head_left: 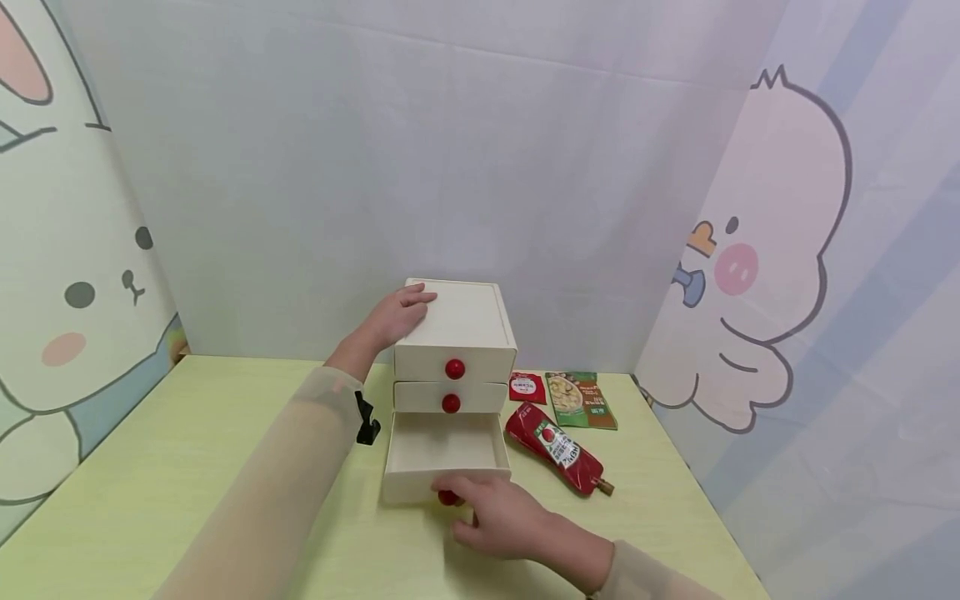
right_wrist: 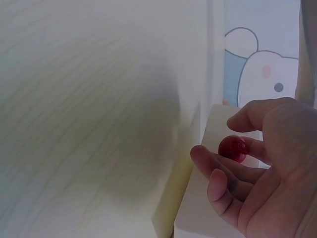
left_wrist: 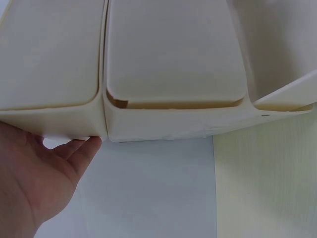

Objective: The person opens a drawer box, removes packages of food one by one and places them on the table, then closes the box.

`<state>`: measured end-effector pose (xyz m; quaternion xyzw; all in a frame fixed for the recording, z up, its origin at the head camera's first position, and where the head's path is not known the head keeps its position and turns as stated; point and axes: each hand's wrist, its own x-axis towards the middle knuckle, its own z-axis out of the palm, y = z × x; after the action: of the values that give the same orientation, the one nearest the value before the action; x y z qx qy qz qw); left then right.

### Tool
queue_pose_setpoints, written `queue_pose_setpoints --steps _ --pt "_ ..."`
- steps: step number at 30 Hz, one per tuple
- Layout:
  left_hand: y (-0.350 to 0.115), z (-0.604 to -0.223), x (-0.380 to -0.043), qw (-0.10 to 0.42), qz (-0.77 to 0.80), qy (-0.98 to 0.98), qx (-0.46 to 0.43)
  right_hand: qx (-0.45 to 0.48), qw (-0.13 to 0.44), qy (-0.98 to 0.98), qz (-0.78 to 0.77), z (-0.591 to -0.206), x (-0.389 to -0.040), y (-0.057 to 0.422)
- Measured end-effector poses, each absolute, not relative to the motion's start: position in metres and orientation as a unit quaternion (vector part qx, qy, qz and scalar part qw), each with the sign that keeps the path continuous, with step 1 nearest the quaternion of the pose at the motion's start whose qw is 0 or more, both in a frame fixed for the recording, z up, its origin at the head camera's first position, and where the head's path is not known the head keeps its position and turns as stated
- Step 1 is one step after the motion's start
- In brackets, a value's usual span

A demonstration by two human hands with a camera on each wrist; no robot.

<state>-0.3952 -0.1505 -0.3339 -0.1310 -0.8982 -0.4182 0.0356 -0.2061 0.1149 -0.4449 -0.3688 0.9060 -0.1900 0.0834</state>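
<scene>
A small cream three-drawer cabinet (head_left: 459,321) stands against the back curtain, a red round knob on each drawer. Its bottom drawer (head_left: 446,446) is pulled out and its visible inside is bare; the middle drawer (head_left: 412,397) and top drawer (head_left: 420,364) are in. My left hand (head_left: 395,317) rests on the cabinet's upper left edge, fingers extended over the top. At the bottom drawer's front, my right hand (head_left: 501,514) has its fingers hooked about the red knob (right_wrist: 233,148). In the right wrist view the thumb stands apart from that knob.
Right of the cabinet lie a red ketchup pouch (head_left: 558,448) with its capped spout towards me, a small red packet (head_left: 527,387) and a green-brown food packet (head_left: 581,400). Curtains printed with cartoon animals enclose the pale yellow-green table (head_left: 225,450) at the back and sides.
</scene>
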Motion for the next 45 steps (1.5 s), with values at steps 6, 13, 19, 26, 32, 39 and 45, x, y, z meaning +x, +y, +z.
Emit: queue_pose_setpoints --steps 6,13,19,26,32,39,45 --pt "-0.151 -0.335 -0.395 0.036 -0.421 -0.897 -0.132 -0.358 0.086 0.910 -0.190 -0.446 -0.213 0.112" --pt "-0.151 -0.334 -0.395 0.035 -0.424 -0.896 -0.130 -0.342 0.089 0.916 -0.191 -0.448 -0.220 0.109" --pt "-0.151 -0.336 -0.397 0.035 -0.423 -0.896 -0.129 -0.344 0.075 0.917 -0.188 -0.450 -0.229 0.106" --pt "-0.152 -0.337 -0.400 0.034 -0.422 -0.896 -0.132 -0.331 0.075 0.922 -0.184 -0.453 -0.241 0.101" --pt "-0.151 -0.337 -0.402 0.032 -0.420 -0.898 -0.128 -0.328 0.066 0.926 -0.177 -0.454 -0.249 0.098" --pt "-0.151 -0.338 -0.403 0.034 -0.419 -0.898 -0.131 -0.316 0.067 0.930 -0.174 -0.455 -0.256 0.095" --pt "-0.152 -0.338 -0.404 0.034 -0.424 -0.896 -0.129 -0.300 0.081 0.934 -0.177 -0.453 -0.259 0.091"
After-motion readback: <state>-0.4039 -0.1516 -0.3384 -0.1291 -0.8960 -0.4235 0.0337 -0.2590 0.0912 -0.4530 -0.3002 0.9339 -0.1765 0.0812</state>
